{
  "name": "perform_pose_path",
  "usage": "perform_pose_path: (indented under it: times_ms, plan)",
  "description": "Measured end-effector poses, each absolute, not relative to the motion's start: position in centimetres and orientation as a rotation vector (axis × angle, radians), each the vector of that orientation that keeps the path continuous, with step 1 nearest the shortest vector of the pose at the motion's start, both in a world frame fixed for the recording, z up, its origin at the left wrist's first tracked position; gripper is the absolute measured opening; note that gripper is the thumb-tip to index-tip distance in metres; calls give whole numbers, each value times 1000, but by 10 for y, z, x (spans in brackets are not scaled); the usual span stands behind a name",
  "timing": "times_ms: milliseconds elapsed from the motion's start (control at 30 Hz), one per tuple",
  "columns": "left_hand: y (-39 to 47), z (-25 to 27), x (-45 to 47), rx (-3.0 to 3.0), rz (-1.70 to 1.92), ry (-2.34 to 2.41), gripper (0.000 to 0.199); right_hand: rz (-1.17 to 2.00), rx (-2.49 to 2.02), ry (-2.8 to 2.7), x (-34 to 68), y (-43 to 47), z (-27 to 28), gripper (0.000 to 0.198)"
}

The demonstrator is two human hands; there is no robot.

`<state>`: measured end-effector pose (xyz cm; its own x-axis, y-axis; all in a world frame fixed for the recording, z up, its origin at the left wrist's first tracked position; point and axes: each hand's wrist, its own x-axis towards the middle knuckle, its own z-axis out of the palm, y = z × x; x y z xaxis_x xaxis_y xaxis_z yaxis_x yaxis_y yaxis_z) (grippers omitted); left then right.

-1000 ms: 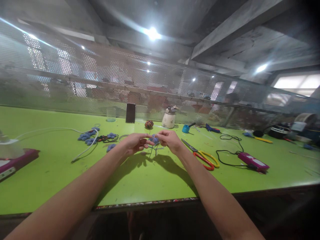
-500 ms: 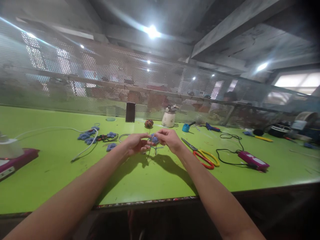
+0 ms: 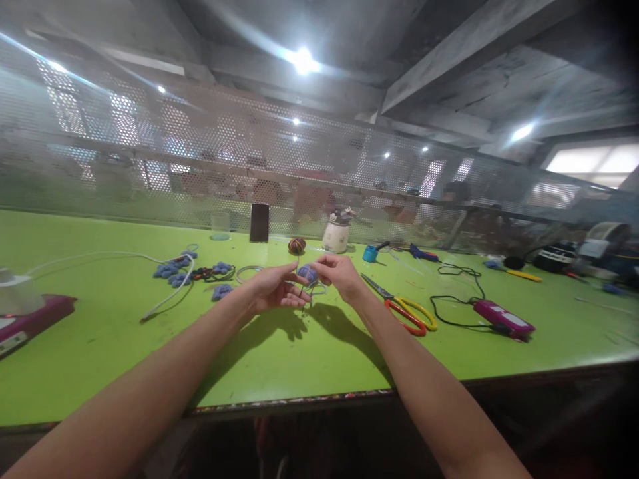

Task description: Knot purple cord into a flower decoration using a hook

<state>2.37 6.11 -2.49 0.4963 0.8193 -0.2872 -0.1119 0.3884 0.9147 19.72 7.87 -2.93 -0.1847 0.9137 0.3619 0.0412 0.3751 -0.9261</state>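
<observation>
Above the middle of the table my left hand [image 3: 280,287] is open, thumb and fingers apart, palm turned toward the right. A thin dark cord [image 3: 301,290] runs past its fingertips. My right hand [image 3: 340,274] is pinched, thumb against forefinger, apparently on the cord; the fingertips are too small to show exactly how. Just behind and between the hands is a ball of blue-purple yarn [image 3: 307,273], with a pale blue strand beside it. Farther back lies a dark brown and orange ball [image 3: 297,246].
Yellow-and-red-handled scissors [image 3: 405,313] lie right of my right arm. Several blue knitted pieces [image 3: 172,271] and a white cable [image 3: 164,307] lie left. Behind stand a phone-like dark slab [image 3: 259,223], a glass [image 3: 220,226] and a white bottle [image 3: 336,233]. A purple box [image 3: 504,319] trails black cord.
My left hand's fingers have spread wider, and the thumb has lifted. My right hand stays pinched in nearly the same place. The whole view has shifted slightly.
</observation>
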Motion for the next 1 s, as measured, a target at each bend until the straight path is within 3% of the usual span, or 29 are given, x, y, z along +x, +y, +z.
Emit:
perform_pose_path:
  times_ms: [333,533,733,1000]
  plan:
    - [59,-24,24,1032,735,773,48,942,-976,-1595,200,84,-32,30]
    - [60,-21,21,988,876,664,39,943,-996,-1672,198,88,-41,30]
    - [61,-19,20,876,1102,645,18,899,-1012,-1781,192,88,-51,24]
    - [66,-24,21,887,1185,750,14,600,-1043,-2001,187,75,-42,25]
